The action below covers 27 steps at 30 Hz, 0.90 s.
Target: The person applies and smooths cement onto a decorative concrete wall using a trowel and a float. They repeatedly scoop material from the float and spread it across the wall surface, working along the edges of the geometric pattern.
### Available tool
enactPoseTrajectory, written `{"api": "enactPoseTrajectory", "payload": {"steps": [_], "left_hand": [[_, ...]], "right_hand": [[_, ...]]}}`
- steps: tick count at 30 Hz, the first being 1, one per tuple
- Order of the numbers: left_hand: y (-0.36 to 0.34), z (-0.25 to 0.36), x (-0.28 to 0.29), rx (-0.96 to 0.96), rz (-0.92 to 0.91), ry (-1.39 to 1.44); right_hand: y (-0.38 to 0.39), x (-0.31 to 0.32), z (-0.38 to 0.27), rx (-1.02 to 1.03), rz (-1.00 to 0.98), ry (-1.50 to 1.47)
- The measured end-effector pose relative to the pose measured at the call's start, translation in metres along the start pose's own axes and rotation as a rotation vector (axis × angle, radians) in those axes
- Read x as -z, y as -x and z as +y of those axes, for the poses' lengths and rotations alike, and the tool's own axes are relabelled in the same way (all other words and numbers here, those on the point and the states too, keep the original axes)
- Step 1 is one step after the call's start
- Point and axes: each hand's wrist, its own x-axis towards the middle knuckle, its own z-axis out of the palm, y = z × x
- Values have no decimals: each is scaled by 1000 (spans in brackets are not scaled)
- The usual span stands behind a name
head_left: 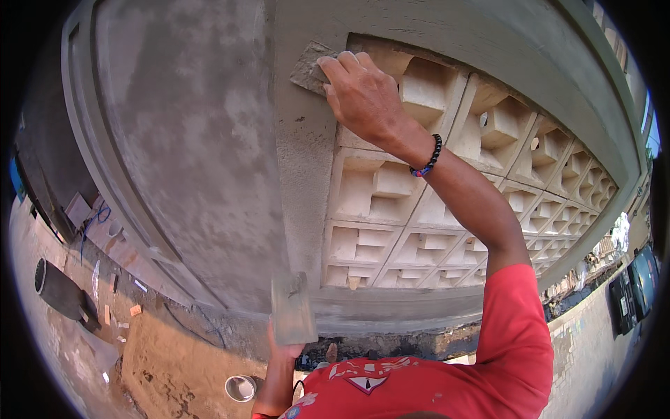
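The right hand (363,94) presses a grey sponge (310,68) flat against the wall (209,153), fingers closed over it, just left of the patterned blocks (419,209). Lower down the wall, the left hand (283,349) grips a rectangular float (292,307) held upright.

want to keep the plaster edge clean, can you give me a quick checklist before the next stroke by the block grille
1. Right hand gripping the sponge float: ok, fingers wrap over it.
2. Float flat on the plastered border: ok, pressed at the upper corner of the vent-block grille.
3. Left hand steady on the mortar board: ok, held upright from below.
4. Mortar on the board: cannot tell, only a thin grey film shows.
5. Plaster wet enough: cannot tell.
6. Ground below: not ok, a cable, a black pipe and a small bucket lie there.
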Motion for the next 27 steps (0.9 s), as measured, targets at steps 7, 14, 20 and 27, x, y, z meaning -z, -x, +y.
{"api": "enactPoseTrajectory", "payload": {"steps": [7,14,20,27], "left_hand": [[4,-3,-45,-55,111,-41],[-13,-5,-38,31,-64,-61],[-9,-27,-69,-5,66,-48],[-19,-44,-99,-61,321,-377]], "right_hand": [[-17,87,84,-461,408,59],[13,49,34,-165,-33,-62],[135,60,-41,-600,-499,-1182],[214,28,-78,-930,-590,-1549]]}}
